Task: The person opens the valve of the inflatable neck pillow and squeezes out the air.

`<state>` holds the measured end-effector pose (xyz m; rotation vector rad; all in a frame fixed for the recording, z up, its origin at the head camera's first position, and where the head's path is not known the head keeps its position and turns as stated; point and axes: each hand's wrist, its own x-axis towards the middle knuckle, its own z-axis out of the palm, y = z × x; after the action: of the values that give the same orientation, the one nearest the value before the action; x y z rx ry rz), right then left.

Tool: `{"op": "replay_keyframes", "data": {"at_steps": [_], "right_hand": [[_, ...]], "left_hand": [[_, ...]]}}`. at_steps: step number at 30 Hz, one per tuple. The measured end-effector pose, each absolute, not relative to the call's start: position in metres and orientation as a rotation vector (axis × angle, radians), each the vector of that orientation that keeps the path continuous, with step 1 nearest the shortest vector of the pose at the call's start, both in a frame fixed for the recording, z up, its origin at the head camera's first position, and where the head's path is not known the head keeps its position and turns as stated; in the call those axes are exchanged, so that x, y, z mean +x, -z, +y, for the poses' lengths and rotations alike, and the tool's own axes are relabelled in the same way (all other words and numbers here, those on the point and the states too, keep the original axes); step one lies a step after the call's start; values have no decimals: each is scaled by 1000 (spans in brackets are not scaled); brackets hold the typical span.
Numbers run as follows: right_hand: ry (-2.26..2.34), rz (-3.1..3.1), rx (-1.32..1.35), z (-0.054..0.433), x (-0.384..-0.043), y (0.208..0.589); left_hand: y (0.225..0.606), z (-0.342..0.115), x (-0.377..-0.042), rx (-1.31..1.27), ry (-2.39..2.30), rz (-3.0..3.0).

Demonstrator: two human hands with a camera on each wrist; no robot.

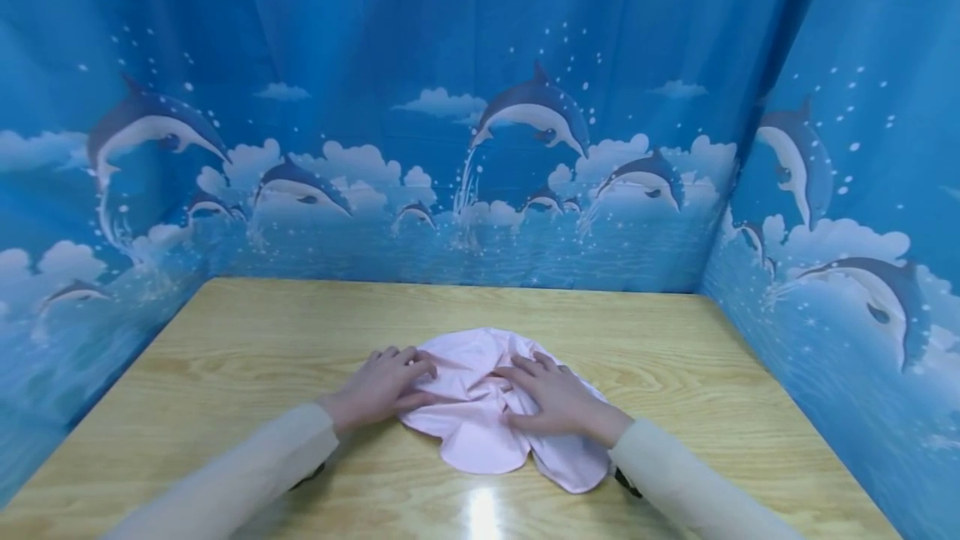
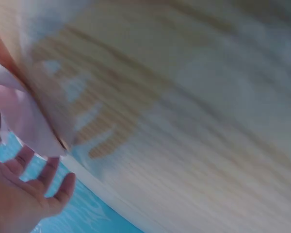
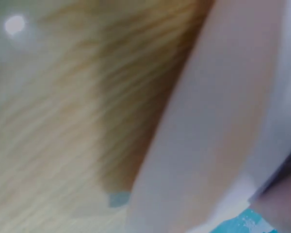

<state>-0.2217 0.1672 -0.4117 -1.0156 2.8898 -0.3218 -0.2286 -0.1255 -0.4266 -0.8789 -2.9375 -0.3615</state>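
Note:
A crumpled pale pink cloth (image 1: 483,444) with rounded, scalloped edges lies on the wooden table, its middle bunched into folds. My left hand (image 1: 384,387) is at the cloth's left edge, fingers loosely bent, thumb and forefinger apart and touching it. In the left wrist view several fingers of that hand (image 2: 24,194) are spread beside a raised edge of the cloth (image 2: 26,119). My right hand (image 1: 558,398) rests over the right part with fingers spread. Up close in the right wrist view the cloth (image 3: 199,126) is blurred, and only a bit of the hand (image 3: 283,206) shows.
The light wood tabletop (image 1: 285,323) carries the cloth. A blue curtain (image 1: 360,48) printed with dolphins and clouds hangs behind the table and along both sides. Near the front, a bright light reflection falls on the tabletop.

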Motion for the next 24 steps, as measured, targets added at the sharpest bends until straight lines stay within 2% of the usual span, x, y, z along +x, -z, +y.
{"op": "replay_keyframes", "data": {"at_steps": [9,24], "right_hand": [[339,2923,-1180,176,-219,414],[403,2883,-1027,190,-224,414]], "left_hand": [[427,-114,-220,-779,372,-2940],[431,-133,-228,-934,319,-2886]]}}
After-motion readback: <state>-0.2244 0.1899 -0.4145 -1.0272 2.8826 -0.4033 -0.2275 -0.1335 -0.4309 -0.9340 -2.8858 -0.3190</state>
